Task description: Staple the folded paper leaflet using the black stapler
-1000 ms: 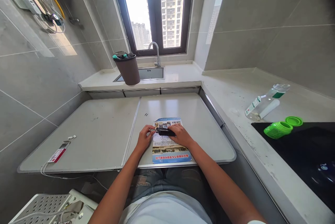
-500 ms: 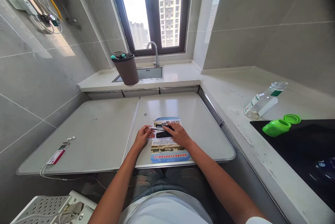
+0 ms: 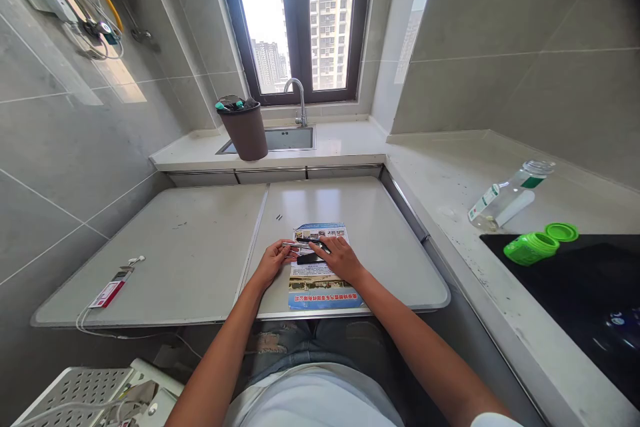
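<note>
Both hands work a black stapler [image 3: 310, 250] that sits on a flyer [image 3: 323, 287], mid folding table [image 3: 200, 260].

Left hand [image 3: 273, 262] pinches the stapler's thin silver left end. Right hand [image 3: 340, 259] is clamped over the right end, fingers curled on the body (halves look sprung apart, hard to be sure). Risks: a left fingertip caught if the halves snap together, the flyer skating on the glossy top under sideways push, and the silver part slipping out of the pinch.

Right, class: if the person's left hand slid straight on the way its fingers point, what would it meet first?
The black stapler-like tool lying on the leaflet. The left hand seems to touch its silver end, though depth is unclear.
</note>
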The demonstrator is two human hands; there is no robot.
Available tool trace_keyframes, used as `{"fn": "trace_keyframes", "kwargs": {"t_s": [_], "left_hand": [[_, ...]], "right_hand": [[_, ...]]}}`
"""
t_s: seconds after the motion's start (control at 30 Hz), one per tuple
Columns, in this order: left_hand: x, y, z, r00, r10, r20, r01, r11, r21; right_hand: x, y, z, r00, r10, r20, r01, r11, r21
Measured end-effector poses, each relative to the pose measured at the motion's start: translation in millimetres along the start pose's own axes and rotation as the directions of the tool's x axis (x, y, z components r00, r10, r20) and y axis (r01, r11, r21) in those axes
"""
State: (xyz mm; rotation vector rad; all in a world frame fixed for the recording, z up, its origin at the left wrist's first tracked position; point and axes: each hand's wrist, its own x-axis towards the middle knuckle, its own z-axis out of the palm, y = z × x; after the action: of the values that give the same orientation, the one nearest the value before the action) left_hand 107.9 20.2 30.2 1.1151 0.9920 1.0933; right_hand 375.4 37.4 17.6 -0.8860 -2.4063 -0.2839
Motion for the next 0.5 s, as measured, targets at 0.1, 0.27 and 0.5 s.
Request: {"fn": "trace_keyframes", "kwargs": {"t_s": [0.1, 0.27, 0.5], "left_hand": [[0.5, -0.4, 0.8, 1.000, -0.005, -0.011, 0.005, 1.000, -0.008], [3.1, -3.1, -0.8, 1.000, 0.009, -0.029, -0.010, 0.999, -0.037], [4.2, -5.1, -1.1, 0.999, 0.014, -0.049, -0.016, 0.999, -0.037]], "right_hand": [[-0.7, 0.4, 3.0, 1.000, -0.005, -0.004, 0.006, 1.000, 0.018], [-0.1, 1.3, 1.1, 0.998, 0.057, -0.005, -0.057, 0.997, 0.057], [1.3, 6.7, -6.3, 0.963, 0.260, -0.069, -0.244, 0.952, 0.184]]}}
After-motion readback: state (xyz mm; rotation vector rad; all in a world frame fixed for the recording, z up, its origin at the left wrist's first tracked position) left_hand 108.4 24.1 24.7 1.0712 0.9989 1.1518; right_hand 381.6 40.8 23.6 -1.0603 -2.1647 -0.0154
